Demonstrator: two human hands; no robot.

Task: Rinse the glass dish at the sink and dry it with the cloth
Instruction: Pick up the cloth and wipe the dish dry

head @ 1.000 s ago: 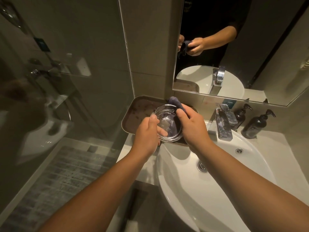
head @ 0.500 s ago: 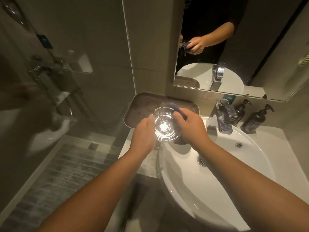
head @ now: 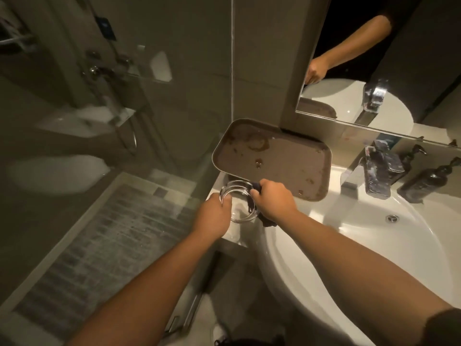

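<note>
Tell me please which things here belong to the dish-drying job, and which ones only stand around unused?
Belong to the job:
glass dish, held by the left hand
dark cloth, gripped by the right hand
sink
tap

Just standing around:
brown tray, stained
two pump bottles
mirror

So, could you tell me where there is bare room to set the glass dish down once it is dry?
The brown rectangular tray is bare, though stained. The white basin is open beside the drain. It is crowded behind the chrome tap, where two dark pump bottles stand.
</note>
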